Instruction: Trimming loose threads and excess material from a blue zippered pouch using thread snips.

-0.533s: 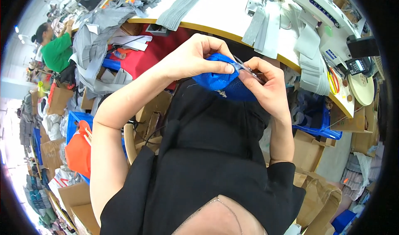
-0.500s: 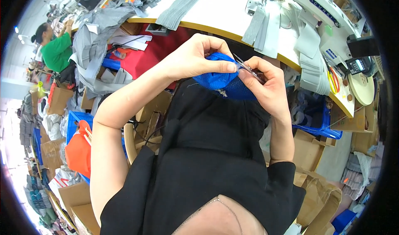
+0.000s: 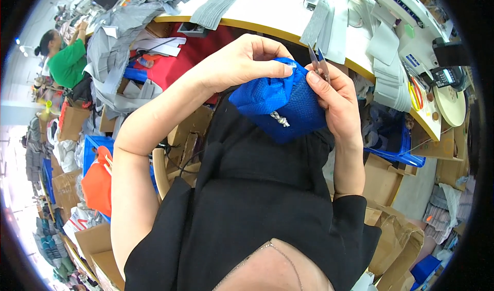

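Observation:
A blue mesh fabric pouch (image 3: 298, 111) hangs above my lap, a knotted pale cord (image 3: 280, 119) on its front. My left hand (image 3: 249, 62) pinches the pouch's top edge between thumb and fingers. Closed around small metal thread snips (image 3: 320, 66), my right hand (image 3: 340, 98) is at the pouch's upper right corner. The two blades stand apart and point up, away from me. Whether the right fingertips also grip the cloth is hard to make out.
Ahead, a white table (image 3: 272, 5) with a yellow edge bears grey fabric strips (image 3: 218, 5) and a sewing machine (image 3: 406, 13). Yellow-and-red scissors (image 3: 416, 94) lie at its right. A blue crate (image 3: 396, 147) stands below. A person in green (image 3: 67, 62) works at far left.
The pouch has opened out, showing more of its front and the cord. The snips have swung upright in my right hand, their blades now spread above the cloth.

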The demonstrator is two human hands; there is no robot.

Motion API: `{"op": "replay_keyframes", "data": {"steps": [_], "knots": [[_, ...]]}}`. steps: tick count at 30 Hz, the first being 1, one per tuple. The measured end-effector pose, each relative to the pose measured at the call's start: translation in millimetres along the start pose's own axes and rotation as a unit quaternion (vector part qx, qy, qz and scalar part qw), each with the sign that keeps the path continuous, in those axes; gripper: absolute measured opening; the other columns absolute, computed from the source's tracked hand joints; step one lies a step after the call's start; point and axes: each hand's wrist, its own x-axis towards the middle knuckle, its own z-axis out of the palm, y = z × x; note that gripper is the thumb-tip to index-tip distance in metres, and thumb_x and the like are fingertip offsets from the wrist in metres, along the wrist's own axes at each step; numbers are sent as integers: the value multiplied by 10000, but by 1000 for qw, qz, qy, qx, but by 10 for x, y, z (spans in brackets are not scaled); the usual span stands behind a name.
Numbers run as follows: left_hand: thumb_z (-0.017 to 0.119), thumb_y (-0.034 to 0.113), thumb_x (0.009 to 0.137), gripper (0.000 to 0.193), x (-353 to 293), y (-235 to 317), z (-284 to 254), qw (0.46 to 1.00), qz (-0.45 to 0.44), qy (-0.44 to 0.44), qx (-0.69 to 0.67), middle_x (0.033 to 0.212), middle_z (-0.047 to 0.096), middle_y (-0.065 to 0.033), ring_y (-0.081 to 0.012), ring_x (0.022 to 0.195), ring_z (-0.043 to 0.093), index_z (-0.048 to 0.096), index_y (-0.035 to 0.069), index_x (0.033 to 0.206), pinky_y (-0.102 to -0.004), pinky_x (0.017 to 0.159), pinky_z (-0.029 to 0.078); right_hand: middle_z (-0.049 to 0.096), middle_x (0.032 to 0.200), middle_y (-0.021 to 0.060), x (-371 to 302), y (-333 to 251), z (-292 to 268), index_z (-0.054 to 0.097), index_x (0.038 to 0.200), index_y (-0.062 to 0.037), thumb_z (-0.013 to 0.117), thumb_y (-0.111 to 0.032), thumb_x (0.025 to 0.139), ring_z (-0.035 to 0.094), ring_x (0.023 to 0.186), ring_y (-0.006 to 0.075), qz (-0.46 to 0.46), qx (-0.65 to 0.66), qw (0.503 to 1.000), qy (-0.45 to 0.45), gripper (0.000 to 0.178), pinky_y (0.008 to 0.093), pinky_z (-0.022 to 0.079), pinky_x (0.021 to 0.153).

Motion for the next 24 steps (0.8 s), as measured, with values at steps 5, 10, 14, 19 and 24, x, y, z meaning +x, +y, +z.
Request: {"op": "replay_keyframes", "data": {"steps": [5, 10, 14, 19, 24], "knots": [[694, 197, 903, 227, 9, -17, -20, 1000, 8, -13, -6, 910, 684, -9, -58, 838, 617, 677, 12, 1033, -222, 805, 491, 641, 879, -41, -2, 22, 38, 669, 1006, -20, 669, -168, 936, 525, 790, 16, 3, -12, 1000, 8, 164, 189, 430, 725], [707, 151, 893, 214, 6, -49, -25, 1000, 19, -9, 15, 926, 685, -17, -63, 868, 623, 672, 1, 1042, -229, 817, 504, 636, 843, 38, 41, 27, 117, 693, 967, -21, 744, -40, 755, 602, 763, 145, -316, -362, 869, 119, 219, 259, 480, 662], [732, 94, 861, 211, -20, 6, 5, 996, 30, 7, 86, 953, 688, -40, -69, 894, 627, 672, -10, 1033, -232, 827, 509, 631, 846, 69, 64, 20, 138, 714, 949, -29, 750, -16, 598, 628, 745, 229, -445, -525, 715, 118, 353, 311, 515, 609], [735, 52, 834, 201, -67, -3, 37, 987, 81, 1, 140, 951, 687, -46, -74, 889, 631, 677, -11, 1016, -232, 830, 509, 621, 859, 64, 30, 37, 186, 668, 913, -36, 756, -47, 611, 626, 736, 229, -448, -566, 680, 129, 315, 317, 518, 600], [716, 37, 822, 209, -74, 25, 73, 991, 78, -9, 112, 906, 683, -37, -71, 870, 631, 674, -11, 1021, -234, 829, 503, 574, 814, 77, 13, 16, 182, 606, 857, -41, 750, -57, 671, 599, 702, 221, -368, -485, 786, 109, 237, 317, 491, 584]]}}
